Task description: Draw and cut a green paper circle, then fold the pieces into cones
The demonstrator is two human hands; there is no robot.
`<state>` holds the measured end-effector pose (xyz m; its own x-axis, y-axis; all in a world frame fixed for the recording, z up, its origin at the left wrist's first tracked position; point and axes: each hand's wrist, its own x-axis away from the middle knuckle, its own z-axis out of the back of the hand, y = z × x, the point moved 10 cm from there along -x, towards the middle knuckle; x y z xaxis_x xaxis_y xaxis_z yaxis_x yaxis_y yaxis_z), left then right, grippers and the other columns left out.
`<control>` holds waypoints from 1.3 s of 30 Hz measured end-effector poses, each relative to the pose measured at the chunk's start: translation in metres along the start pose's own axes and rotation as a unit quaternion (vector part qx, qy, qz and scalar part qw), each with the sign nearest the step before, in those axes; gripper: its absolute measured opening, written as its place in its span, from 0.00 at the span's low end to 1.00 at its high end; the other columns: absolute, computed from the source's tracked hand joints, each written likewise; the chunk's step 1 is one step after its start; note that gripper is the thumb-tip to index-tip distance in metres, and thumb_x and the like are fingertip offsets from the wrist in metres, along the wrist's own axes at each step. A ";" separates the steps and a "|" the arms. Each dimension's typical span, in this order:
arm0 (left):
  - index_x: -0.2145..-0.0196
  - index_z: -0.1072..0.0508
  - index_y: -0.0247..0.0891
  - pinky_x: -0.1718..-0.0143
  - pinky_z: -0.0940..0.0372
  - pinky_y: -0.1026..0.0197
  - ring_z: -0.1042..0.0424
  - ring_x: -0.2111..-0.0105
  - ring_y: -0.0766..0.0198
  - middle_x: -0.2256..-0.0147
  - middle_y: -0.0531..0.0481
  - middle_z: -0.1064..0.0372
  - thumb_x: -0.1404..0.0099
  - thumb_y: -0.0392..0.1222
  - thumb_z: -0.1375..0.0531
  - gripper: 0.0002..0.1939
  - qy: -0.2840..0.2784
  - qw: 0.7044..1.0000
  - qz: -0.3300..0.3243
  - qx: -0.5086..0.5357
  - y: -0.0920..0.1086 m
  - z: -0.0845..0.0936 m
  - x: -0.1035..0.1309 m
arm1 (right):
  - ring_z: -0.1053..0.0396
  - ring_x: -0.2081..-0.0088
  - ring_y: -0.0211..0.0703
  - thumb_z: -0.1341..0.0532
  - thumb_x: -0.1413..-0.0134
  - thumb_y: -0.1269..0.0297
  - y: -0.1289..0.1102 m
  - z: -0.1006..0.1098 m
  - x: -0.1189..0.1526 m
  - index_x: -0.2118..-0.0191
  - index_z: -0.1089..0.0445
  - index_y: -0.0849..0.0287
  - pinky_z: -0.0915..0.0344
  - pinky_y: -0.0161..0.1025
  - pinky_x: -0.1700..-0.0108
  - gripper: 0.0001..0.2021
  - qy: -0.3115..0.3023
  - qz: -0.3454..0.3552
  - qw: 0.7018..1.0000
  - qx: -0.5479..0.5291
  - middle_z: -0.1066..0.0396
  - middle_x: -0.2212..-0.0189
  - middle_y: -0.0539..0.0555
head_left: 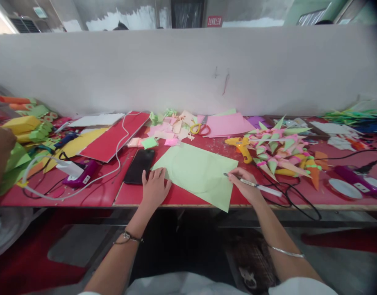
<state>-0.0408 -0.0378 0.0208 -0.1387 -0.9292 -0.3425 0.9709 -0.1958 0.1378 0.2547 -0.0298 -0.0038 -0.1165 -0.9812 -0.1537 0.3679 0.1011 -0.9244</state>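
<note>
Pale grey wall (176, 69) rose behind a red tabletop (136, 196) in the head view, with a small red sign (214, 21) above its top edge. Taking the middle of the light green sheet (203, 168) as the clock's centre, with twelve toward the wall, the sheet lay skewed at the near edge of the tabletop (a corner poked out past it) and bore a faint curved outline.

At eight to nine o'clock, the left hand (156, 184) lay palm down with its fingers spread, fingertips on the sheet's left corner. At three to four o'clock, the right hand (245, 186) pinched a pen (265, 189) between thumb and fingers, its dark end above the sheet's right side.

A black phone (139, 166) sat at nine o'clock, just beside the left hand. Toward ten lay a red board (114, 137) (a white cable (117, 150) ran across it), and at eleven, pink paper scraps (170, 129). Scissors (201, 129) with yellow and red handles rested at twelve, touching pink sheets (227, 126) at one. A yellow glue gun (242, 148) lay at two, beside a heap of paper cones (277, 147). Far off at nine was another person's arm (0, 155).
</note>
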 end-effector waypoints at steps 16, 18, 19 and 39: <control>0.42 0.48 0.39 0.41 0.55 0.50 0.53 0.40 0.56 0.40 0.46 0.51 0.40 0.56 0.51 0.32 -0.145 0.968 -0.174 0.105 0.122 -0.040 0.008 | 0.45 0.81 0.35 0.46 0.50 0.58 -0.021 -0.034 0.025 0.81 0.46 0.56 0.48 0.33 0.78 0.14 -0.076 0.028 0.996 0.049 0.43 0.86 0.46; 0.42 0.48 0.38 0.41 0.55 0.49 0.53 0.40 0.57 0.40 0.46 0.51 0.39 0.56 0.51 0.32 -0.148 0.968 -0.173 0.103 0.121 -0.040 0.008 | 0.45 0.81 0.35 0.46 0.50 0.59 -0.023 -0.032 0.024 0.81 0.46 0.56 0.48 0.33 0.78 0.14 -0.065 0.030 0.996 0.052 0.44 0.86 0.46; 0.42 0.48 0.38 0.41 0.55 0.49 0.53 0.40 0.56 0.40 0.46 0.51 0.39 0.56 0.51 0.32 -0.149 0.968 -0.172 0.102 0.121 -0.040 0.009 | 0.45 0.81 0.35 0.46 0.50 0.60 -0.023 -0.032 0.024 0.81 0.46 0.56 0.48 0.33 0.78 0.14 -0.065 0.029 0.996 0.051 0.44 0.86 0.46; 0.42 0.49 0.38 0.41 0.58 0.47 0.53 0.41 0.56 0.41 0.47 0.50 0.39 0.56 0.52 0.32 -0.138 0.970 -0.176 0.095 0.122 -0.037 0.009 | 0.47 0.82 0.35 0.47 0.51 0.63 -0.024 -0.017 0.021 0.82 0.50 0.55 0.49 0.34 0.78 0.13 -0.003 0.036 0.997 0.061 0.48 0.87 0.45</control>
<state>0.0840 -0.0582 0.0005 -0.5277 -0.8376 -0.1412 0.8042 -0.5462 0.2344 0.2279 -0.0504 0.0096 -0.0792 -0.9732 -0.2159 0.4848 0.1516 -0.8614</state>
